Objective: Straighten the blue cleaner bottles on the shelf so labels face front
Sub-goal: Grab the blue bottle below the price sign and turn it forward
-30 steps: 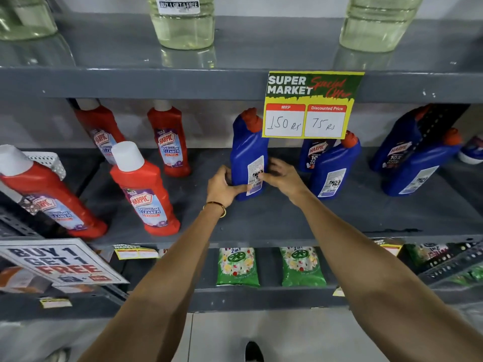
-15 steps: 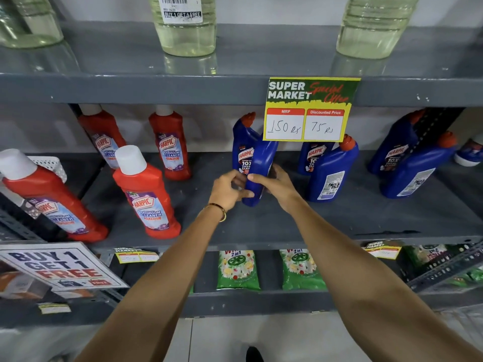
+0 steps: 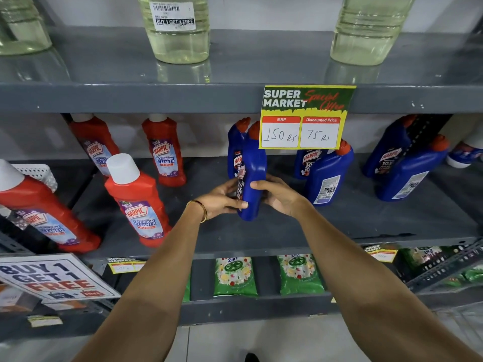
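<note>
A blue cleaner bottle [image 3: 252, 171] with a red cap stands on the grey middle shelf [image 3: 339, 226], turned edge-on so its front label faces left. My left hand [image 3: 222, 199] grips its lower left side and my right hand [image 3: 278, 195] grips its lower right side. Right behind it stands a second blue bottle [image 3: 234, 150] with its label partly showing. To the right, one blue bottle [image 3: 326, 176] shows its back label, with another [image 3: 307, 159] behind it facing front. Further right, a front bottle [image 3: 410, 173] shows its back label before a label-front one [image 3: 386, 150].
Red bathroom cleaner bottles [image 3: 138, 202] fill the shelf's left half. A yellow price sign [image 3: 305, 116] hangs from the upper shelf edge, covering the held bottle's top. Clear liquid bottles [image 3: 177, 30] stand above. Green packets [image 3: 235, 275] lie on the lower shelf beside a promotion sign [image 3: 52, 278].
Both hands have rotated the held blue bottle: a second ago its back label faced me, now it is edge-on with the front label coming round on the left.
</note>
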`<action>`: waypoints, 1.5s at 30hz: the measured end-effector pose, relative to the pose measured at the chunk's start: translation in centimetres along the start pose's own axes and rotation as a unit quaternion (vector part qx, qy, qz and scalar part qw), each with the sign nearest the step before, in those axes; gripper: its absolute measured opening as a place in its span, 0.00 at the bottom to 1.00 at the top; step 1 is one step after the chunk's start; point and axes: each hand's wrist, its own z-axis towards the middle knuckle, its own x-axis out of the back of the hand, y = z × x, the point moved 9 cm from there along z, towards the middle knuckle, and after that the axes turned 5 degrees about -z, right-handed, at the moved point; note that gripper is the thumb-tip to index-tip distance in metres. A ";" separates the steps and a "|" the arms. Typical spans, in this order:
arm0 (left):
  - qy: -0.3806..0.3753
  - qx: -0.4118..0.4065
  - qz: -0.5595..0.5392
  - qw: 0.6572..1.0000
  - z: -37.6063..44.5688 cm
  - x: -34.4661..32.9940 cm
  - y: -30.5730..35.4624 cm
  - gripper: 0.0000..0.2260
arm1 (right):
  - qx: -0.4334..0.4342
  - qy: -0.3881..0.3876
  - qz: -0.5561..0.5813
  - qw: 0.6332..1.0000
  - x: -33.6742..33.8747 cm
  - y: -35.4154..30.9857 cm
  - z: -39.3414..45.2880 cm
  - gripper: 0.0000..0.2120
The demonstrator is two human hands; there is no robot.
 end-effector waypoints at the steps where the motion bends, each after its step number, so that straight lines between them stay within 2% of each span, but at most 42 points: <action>1: 0.010 -0.007 -0.001 1.000 0.0 0.0 0.2 0.34 | -0.002 -0.012 0.008 1.000 -0.1 -0.1 -0.1 0.14; 8: 0.162 -0.075 0.031 0.984 0.2 0.4 1.6 0.35 | 0.019 0.001 0.028 0.999 0.5 -1.3 0.3 0.13; 12: 0.274 -0.130 0.069 0.950 -0.2 1.9 2.1 0.33 | 0.049 0.022 -0.044 0.998 1.0 -2.3 0.6 0.15; 15: 0.327 -0.143 0.115 0.927 -0.9 2.8 2.5 0.29 | 0.071 0.066 -0.066 0.993 2.2 -2.2 0.8 0.17; 19: 0.330 -0.132 0.160 0.921 -0.8 3.0 2.3 0.25 | 0.069 0.087 -0.086 0.990 2.8 -1.6 1.1 0.20; 22: 0.335 -0.121 0.152 0.922 -0.7 3.2 1.6 0.25 | 0.063 0.083 -0.093 0.990 2.6 -1.2 1.5 0.22; 40: 0.345 -0.055 0.205 0.914 -0.5 2.9 -0.8 0.23 | 0.019 0.121 -0.126 0.985 3.1 0.9 0.9 0.22; 42: 0.353 -0.053 0.208 0.911 -0.9 2.8 -1.0 0.22 | 0.015 0.148 -0.142 0.979 3.6 0.9 0.4 0.23; 45: 0.372 -0.062 0.220 0.899 -1.7 2.5 -1.2 0.20 | -0.010 0.228 -0.151 0.962 5.5 1.7 -0.7 0.30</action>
